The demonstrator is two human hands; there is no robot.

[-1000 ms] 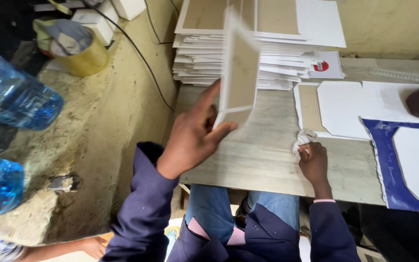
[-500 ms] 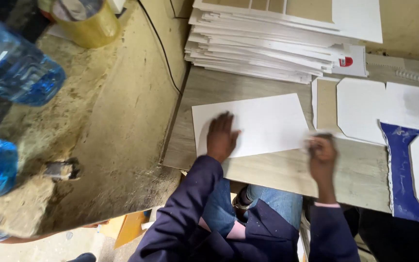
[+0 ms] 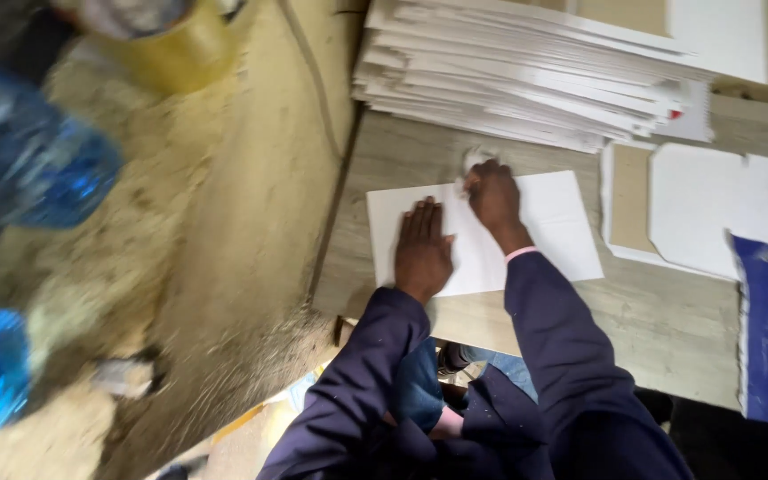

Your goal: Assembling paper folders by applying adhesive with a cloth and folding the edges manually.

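Note:
A white rectangular sheet (image 3: 544, 222) lies flat on the grey wooden table (image 3: 668, 329). My left hand (image 3: 421, 251) presses palm down on the sheet's left part, fingers spread. My right hand (image 3: 493, 194) is closed around a crumpled white cloth (image 3: 474, 160) at the sheet's top edge, knuckles up. Both arms wear dark blue sleeves.
A tall stack of white boards (image 3: 526, 80) sits at the table's back. Cut white and brown card pieces (image 3: 695, 209) and a blue-edged piece (image 3: 762, 338) lie to the right. Blue plastic bottles (image 3: 42, 169) and a yellow tape roll (image 3: 171, 44) rest on the rough surface to the left.
The board held upright a second ago now lies flat on the table. My right hand with the cloth has moved from the right side onto the sheet's top edge.

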